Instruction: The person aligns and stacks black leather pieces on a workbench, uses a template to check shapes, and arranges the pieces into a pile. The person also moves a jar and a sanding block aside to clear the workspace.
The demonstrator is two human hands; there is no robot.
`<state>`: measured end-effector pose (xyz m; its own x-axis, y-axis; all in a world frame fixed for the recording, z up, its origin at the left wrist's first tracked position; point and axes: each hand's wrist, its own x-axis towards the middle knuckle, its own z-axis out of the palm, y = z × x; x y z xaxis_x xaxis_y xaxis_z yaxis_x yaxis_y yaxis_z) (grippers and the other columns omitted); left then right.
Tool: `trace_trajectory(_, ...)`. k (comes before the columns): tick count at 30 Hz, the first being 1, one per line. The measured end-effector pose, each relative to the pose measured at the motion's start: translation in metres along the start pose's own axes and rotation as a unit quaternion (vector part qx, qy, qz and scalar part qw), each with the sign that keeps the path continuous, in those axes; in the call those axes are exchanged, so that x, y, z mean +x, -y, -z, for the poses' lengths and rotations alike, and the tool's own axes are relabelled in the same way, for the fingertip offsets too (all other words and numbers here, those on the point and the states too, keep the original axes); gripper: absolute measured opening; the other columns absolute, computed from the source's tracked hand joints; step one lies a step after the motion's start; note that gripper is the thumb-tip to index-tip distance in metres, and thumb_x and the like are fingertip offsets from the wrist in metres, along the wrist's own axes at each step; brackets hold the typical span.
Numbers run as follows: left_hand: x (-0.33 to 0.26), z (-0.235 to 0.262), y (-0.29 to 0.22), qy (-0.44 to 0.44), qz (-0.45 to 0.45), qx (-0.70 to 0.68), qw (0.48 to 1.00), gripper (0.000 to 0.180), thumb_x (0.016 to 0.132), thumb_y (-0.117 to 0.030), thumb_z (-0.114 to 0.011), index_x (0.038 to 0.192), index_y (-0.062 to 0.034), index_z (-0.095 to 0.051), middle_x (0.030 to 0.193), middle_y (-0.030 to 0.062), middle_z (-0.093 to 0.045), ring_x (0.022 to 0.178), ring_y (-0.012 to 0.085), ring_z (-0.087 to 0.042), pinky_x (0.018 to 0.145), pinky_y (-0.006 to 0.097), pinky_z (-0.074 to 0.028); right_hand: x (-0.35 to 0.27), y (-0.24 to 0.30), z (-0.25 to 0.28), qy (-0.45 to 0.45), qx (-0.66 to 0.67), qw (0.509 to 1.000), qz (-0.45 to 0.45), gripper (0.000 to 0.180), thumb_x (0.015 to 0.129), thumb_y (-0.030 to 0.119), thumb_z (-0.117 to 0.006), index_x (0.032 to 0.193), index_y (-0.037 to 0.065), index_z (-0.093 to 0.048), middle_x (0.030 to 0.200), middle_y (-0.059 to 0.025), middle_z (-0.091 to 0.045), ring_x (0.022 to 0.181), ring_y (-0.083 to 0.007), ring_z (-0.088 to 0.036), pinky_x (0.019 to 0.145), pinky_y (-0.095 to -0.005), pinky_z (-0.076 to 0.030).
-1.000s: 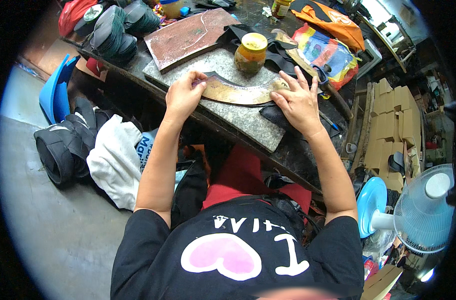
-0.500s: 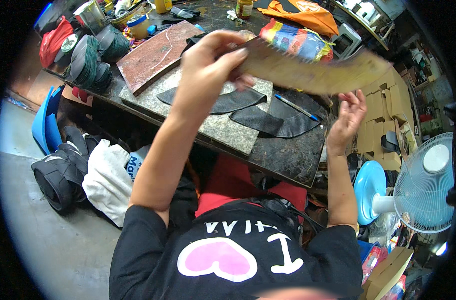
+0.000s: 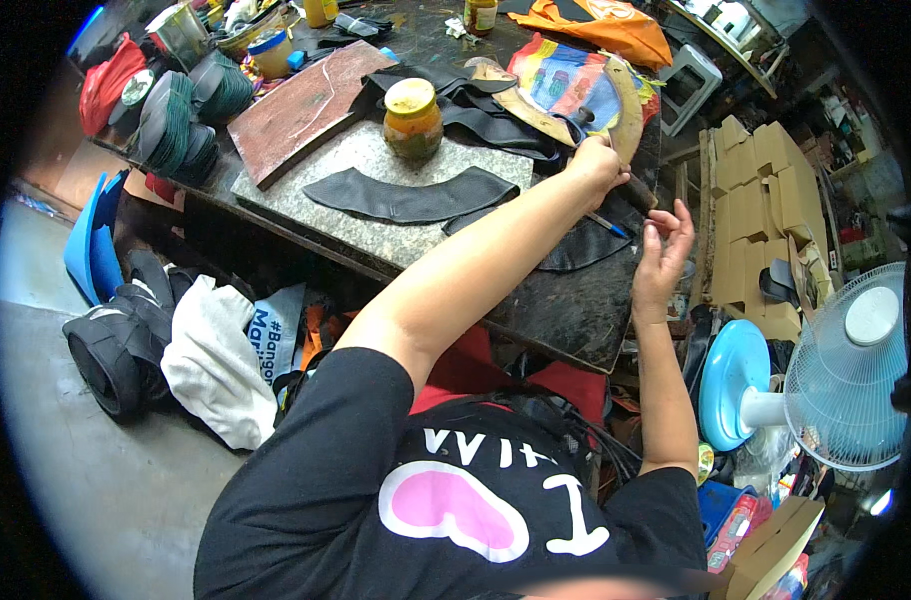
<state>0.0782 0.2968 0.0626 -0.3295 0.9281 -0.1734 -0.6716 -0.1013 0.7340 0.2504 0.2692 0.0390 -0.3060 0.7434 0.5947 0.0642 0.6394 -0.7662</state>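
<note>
My left hand point(image 3: 601, 167) reaches across to the bench's right side and is closed on a dark-handled tool point(image 3: 638, 193). Its far end lies among curved tan templates point(image 3: 628, 108). My right hand point(image 3: 664, 250) is raised just nearer than the handle's end, fingers apart and slightly curled, with nothing in it. A curved black leather piece point(image 3: 408, 196) lies on the speckled stone slab point(image 3: 356, 235). Another black piece point(image 3: 584, 250) is partly hidden under my left forearm, beside a blue-capped pen point(image 3: 613, 228). A yellow-lidded jar point(image 3: 413, 120) stands on the slab.
A reddish board point(image 3: 306, 110) rests at the slab's left, near spools of dark cord point(image 3: 166, 120). Black material point(image 3: 466, 100) and a colourful plastic bag point(image 3: 566, 75) lie behind. Cardboard boxes point(image 3: 761, 190) and a fan point(image 3: 844, 365) stand right.
The curved template has left my left hand and lies at the bench's far right. That hand has moved right and closed on the tool's handle. My right hand has lowered slightly.
</note>
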Motion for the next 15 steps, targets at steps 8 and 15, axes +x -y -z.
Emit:
trace_trajectory(8,-0.048,0.021,-0.038,0.051,-0.107,0.623,0.773,0.041,0.089,-0.02,-0.067,0.117,0.0083,-0.058,0.106,0.0237,-0.07,0.098,0.032,-0.07,0.086,0.04,-0.055,0.002,0.0,-0.014,0.045,-0.011,0.999,-0.011,0.06,0.097,0.01,-0.058,0.152,0.006,-0.035,0.119,-0.0089,-0.06,0.106,-0.018,-0.055,0.101,-0.0346,-0.043)
trace_trajectory(15,-0.175,0.118,-0.087,-0.052,-0.457,0.615,0.64,0.02,0.084,-0.003,-0.067,0.104,-0.0031,-0.069,0.093,0.0154,-0.066,0.095,0.0317,-0.064,0.085,0.042,-0.052,0.037,0.029,-0.047,0.139,-0.015,0.987,0.08,0.054,0.094,0.003,-0.059,0.146,0.004,-0.045,0.115,-0.0081,-0.064,0.105,-0.0171,-0.059,0.1,-0.0335,-0.045)
